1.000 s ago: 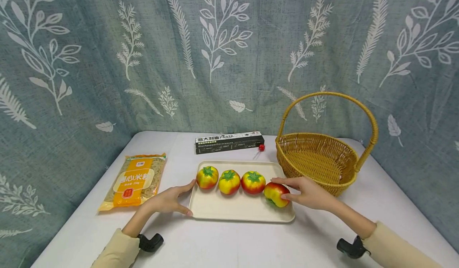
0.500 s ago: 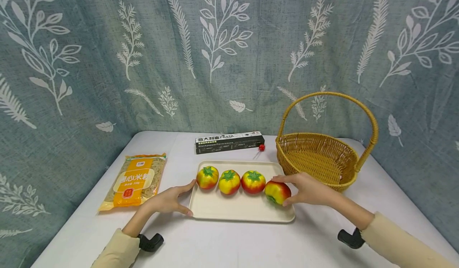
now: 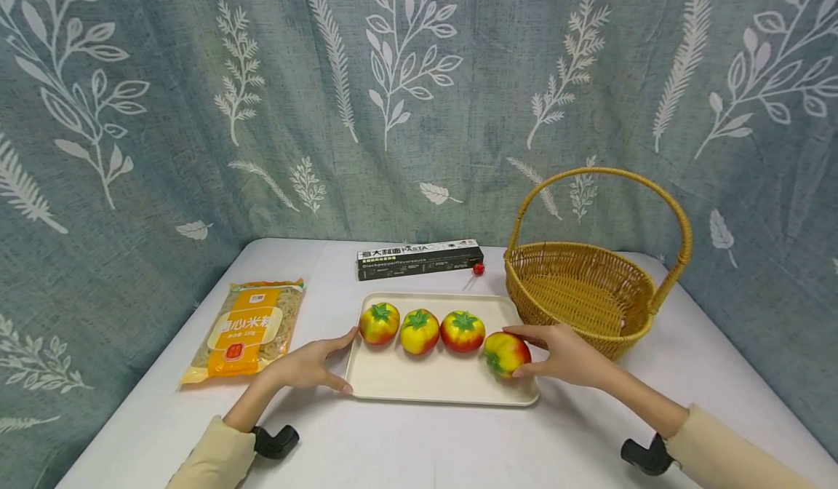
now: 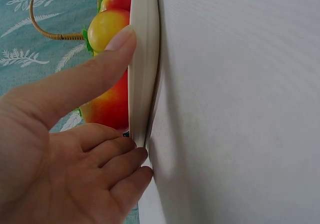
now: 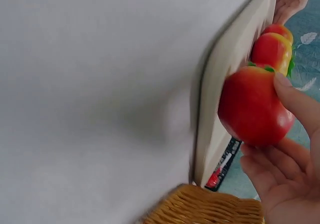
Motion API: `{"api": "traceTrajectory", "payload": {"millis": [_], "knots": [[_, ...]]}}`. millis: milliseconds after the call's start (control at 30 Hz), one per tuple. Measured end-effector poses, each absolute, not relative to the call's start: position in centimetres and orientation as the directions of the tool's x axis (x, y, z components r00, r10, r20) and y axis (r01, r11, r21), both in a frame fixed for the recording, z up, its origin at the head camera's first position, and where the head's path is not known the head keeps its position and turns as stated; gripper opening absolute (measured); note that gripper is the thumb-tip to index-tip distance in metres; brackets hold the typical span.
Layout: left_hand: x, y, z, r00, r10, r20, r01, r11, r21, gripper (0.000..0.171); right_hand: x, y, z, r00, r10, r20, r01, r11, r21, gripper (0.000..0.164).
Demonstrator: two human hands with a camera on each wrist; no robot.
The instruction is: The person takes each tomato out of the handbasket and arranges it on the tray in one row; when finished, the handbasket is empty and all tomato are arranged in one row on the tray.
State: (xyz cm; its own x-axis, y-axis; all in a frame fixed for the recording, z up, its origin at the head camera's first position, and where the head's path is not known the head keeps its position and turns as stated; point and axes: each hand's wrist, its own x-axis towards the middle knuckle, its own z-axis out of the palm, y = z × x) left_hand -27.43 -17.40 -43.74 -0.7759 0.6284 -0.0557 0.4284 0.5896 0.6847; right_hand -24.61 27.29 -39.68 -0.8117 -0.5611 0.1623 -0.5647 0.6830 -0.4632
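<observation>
A cream tray (image 3: 432,387) lies on the white table with red-and-yellow tomatoes along its far half. Three of them, the left tomato (image 3: 379,324), the middle tomato (image 3: 419,332) and the right tomato (image 3: 463,331), sit with leafy green tops up. My right hand (image 3: 563,354) holds one more tomato (image 5: 256,106) at the tray's right end, thumb on one side and fingers on the other. That tomato is tilted, its green top turned left and toward me. My left hand (image 3: 310,364) spreads along the tray's left edge, thumb at the near corner, fingers (image 4: 127,186) touching the rim.
A wicker basket (image 3: 576,249) with a tall handle stands right of the tray, close to my right hand. Behind the tray lie a black pasta box (image 3: 419,262) and a red lollipop (image 3: 479,269). An orange noodle bag (image 3: 245,329) lies at the left.
The tomato in my right hand has turned, its green top swinging from the near side toward the left. My right fingers have shifted around it. The left hand and tray stay put.
</observation>
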Motion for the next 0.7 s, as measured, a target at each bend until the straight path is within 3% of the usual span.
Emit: {"api": "traceTrajectory", "payload": {"millis": [333,700], "knots": [[-27.5,-17.5,-43.9,-0.775,0.63,-0.05,0.434,0.589,0.682,0.102,-24.3,28.2,-39.8,-0.838,-0.516,0.175,-0.533,0.709,-0.461,0.072],[-27.5,-17.4,-43.8,-0.781,0.622,-0.06,0.425,0.6,0.678,0.102,-23.9,28.5,-41.7,-0.885,-0.397,0.243,-0.465,0.736,-0.492,0.064]]}}
